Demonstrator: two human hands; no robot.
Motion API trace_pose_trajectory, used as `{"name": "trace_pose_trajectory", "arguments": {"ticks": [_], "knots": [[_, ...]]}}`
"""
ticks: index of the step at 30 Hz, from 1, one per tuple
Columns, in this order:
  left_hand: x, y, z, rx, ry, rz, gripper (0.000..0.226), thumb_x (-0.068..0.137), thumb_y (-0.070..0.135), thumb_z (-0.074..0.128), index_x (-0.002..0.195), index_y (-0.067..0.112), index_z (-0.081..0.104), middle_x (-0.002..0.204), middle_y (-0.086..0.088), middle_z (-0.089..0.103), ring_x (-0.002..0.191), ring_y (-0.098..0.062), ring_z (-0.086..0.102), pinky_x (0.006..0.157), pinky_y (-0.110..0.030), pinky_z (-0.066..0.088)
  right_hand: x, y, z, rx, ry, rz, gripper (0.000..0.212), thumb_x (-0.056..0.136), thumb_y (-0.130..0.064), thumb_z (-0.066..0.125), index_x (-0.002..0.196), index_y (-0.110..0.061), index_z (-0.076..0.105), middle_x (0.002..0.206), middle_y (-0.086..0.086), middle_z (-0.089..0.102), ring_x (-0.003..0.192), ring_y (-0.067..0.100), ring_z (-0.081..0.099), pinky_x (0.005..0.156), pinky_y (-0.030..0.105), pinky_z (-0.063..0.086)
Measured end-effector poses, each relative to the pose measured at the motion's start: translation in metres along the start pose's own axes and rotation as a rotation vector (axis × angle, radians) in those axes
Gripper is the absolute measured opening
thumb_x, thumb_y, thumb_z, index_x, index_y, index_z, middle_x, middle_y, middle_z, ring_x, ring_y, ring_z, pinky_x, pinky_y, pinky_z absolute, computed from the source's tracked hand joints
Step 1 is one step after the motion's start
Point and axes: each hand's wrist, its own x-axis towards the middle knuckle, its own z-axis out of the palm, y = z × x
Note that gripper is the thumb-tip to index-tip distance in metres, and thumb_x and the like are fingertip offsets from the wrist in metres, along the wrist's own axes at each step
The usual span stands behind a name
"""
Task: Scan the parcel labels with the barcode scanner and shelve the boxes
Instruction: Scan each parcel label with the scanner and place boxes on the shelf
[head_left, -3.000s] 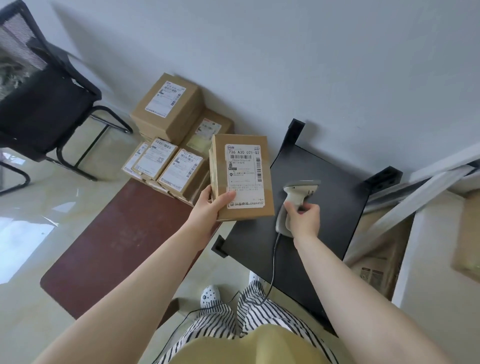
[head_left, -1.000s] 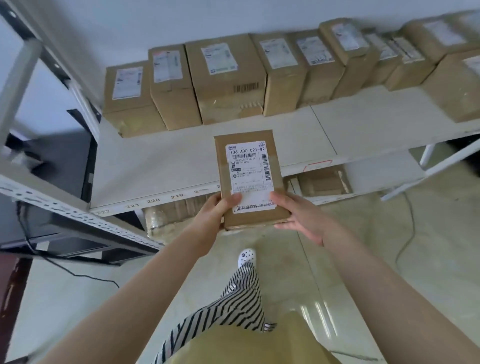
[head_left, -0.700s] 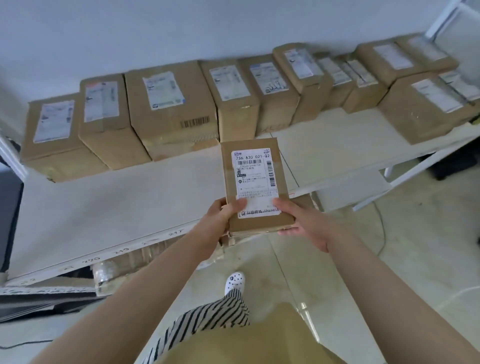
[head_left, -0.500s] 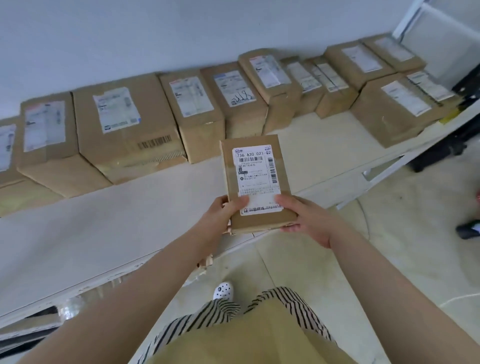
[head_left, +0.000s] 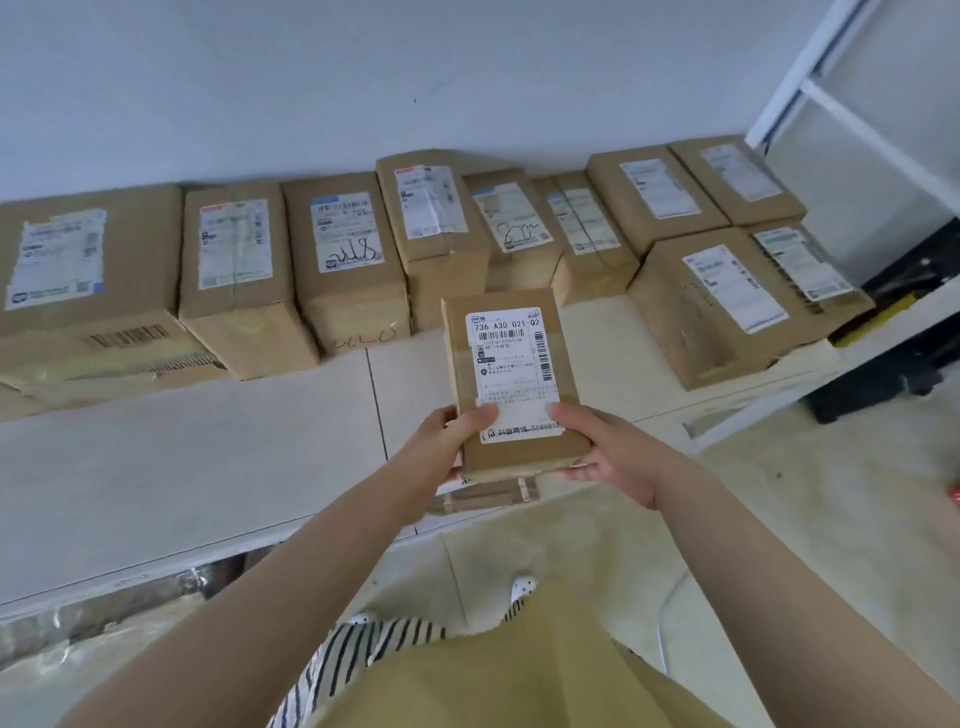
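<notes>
We hold the parcel (head_left: 511, 384) in both hands (head_left: 441, 449) (head_left: 613, 457), fingers gripping its near end; shelving step: set it on the bare shelf (head_left: 208, 457).

I am counting ten boxes on the shelf (head_left: 208, 457), one box (head_left: 511, 384) in my two hands.

We see a pale wall (head_left: 311, 78) behind and a glossy tiled floor (head_left: 779, 519) below. At far right a black case (head_left: 893, 374) sits on the floor, and near it a white cable (head_left: 667, 618) loops across the tiles.
</notes>
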Motion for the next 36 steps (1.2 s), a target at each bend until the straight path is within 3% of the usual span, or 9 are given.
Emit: {"name": "trace_pose_trajectory", "arguments": {"ticks": [4,8,12,18,21,24,28,33,36], "knots": [[0.018,0.011,0.058,-0.058,0.021,-0.028,0.041,0.096,0.045,0.064,0.125,0.016,0.064,0.12,0.001,0.074,0.107,-0.014,0.068,0.087,-0.033,0.056,-0.001,-0.004,-0.056,-0.007,0.003,0.052,0.066,0.07,-0.062,0.07,0.124,-0.024,0.064,0.117,-0.004,0.074,0.111,0.019,0.069,0.091,0.035,0.056],[0.043,0.017,0.106,-0.197,0.123,-0.071,0.102,0.065,0.063,0.083,0.146,0.012,0.048,0.126,-0.002,0.071,0.11,-0.018,0.07,0.085,-0.04,0.061,-0.001,-0.012,-0.094,0.114,0.09,0.114,0.041,0.083,-0.052,0.07,0.114,-0.025,0.067,0.11,-0.002,0.076,0.109,0.018,0.067,0.099,0.038,0.052],[0.064,0.034,0.138,-0.272,0.168,-0.067,0.118,0.045,0.066,0.086,0.146,0.016,0.049,0.124,-0.003,0.071,0.111,-0.022,0.07,0.096,-0.049,0.058,-0.002,-0.022,-0.107,0.37,0.256,0.09,0.022,0.085,-0.041,0.075,0.098,-0.024,0.067,0.1,0.0,0.074,0.098,0.016,0.067,0.093,0.034,0.05],[0.094,0.058,0.167,-0.245,0.17,-0.05,0.06,0.085,0.043,0.08,0.132,0.011,0.061,0.117,-0.005,0.073,0.097,-0.02,0.068,0.091,-0.045,0.058,0.009,-0.028,-0.111,0.68,0.447,0.138,0.024,0.086,-0.03,0.077,0.091,-0.013,0.062,0.089,0.002,0.07,0.085,0.016,0.064,0.096,0.03,0.05],[0.105,0.063,0.177,-0.237,0.165,-0.047,0.05,0.088,0.04,0.078,0.126,0.009,0.065,0.116,-0.006,0.074,0.092,-0.018,0.068,0.089,-0.044,0.059,0.018,-0.024,-0.119,0.744,0.457,0.133,0.028,0.085,-0.03,0.079,0.098,-0.011,0.063,0.098,0.004,0.071,0.095,0.018,0.065,0.101,0.031,0.049],[0.115,0.063,0.184,-0.23,0.175,-0.05,0.041,0.092,0.037,0.074,0.121,0.009,0.067,0.112,-0.004,0.074,0.092,-0.018,0.067,0.097,-0.045,0.055,0.021,-0.023,-0.125,0.761,0.493,0.139,0.029,0.085,-0.03,0.079,0.097,-0.009,0.063,0.091,0.001,0.066,0.082,0.013,0.06,0.089,0.023,0.049],[0.125,0.063,0.19,-0.22,0.21,-0.036,0.03,0.095,0.035,0.072,0.114,0.013,0.067,0.111,-0.004,0.073,0.088,-0.016,0.061,0.073,-0.028,0.049,0.029,-0.026,-0.128,0.728,0.531,0.167,0.031,0.088,-0.033,0.076,0.102,-0.009,0.061,0.09,-0.002,0.061,0.08,0.012,0.055,0.087,0.027,0.045],[0.134,0.062,0.193,-0.174,0.261,-0.04,0.029,0.091,0.039,0.075,0.107,0.016,0.068,0.112,-0.003,0.073,0.085,-0.015,0.062,0.075,-0.029,0.051,0.044,-0.022,-0.133,0.79,0.517,0.203,0.037,0.085,-0.038,0.078,0.102,-0.01,0.061,0.079,-0.001,0.058,0.068,0.013,0.052,0.074,0.022,0.049],[0.139,0.064,0.192,-0.184,0.262,-0.066,0.023,0.09,0.035,0.077,0.1,0.017,0.068,0.103,-0.004,0.068,0.083,-0.018,0.057,0.069,-0.028,0.048,0.049,-0.019,-0.135,0.788,0.519,0.212,0.041,0.083,-0.039,0.08,0.105,-0.009,0.062,0.101,0.003,0.065,0.096,0.018,0.062,0.097,0.029,0.053]]}}
